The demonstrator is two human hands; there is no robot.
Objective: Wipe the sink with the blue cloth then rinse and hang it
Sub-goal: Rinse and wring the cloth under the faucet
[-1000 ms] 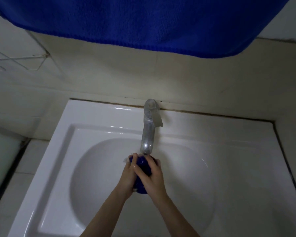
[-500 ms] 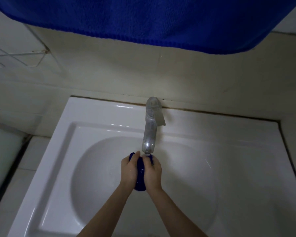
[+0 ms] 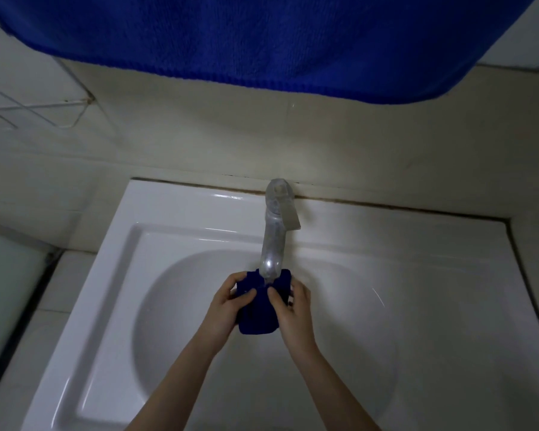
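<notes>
- A white glazed ceramic sink (image 3: pixel 156 244), square at the rim with a round bowl, fills the lower half of the frame; it sits against pale cream wall tiles (image 3: pixel 199 135), with a dark grimy seam along its back edge
- A pale tiled ledge (image 3: pixel 59 290) runs along the sink's left side, at the left of the frame
- A dull chrome curved tap (image 3: pixel 274 241) with a flat lever rises from the middle of the back rim, its spout reaching over the bowl
- The small dark blue cloth (image 3: pixel 257 318), bunched and folded, is at the centre of the frame, over the bowl and right under the spout's end
- The left hand (image 3: pixel 223 309) grips the cloth's left side, fingers curled behind it and thumb across the front
- The right hand (image 3: pixel 294 312) grips the right side likewise, thumb on the front
- A large bright blue terry towel (image 3: pixel 262 35), nubbly with a stitched hem, hangs across the top of the frame
- A thin white wire rack (image 3: pixel 44 110) sits on the wall at the upper left
</notes>
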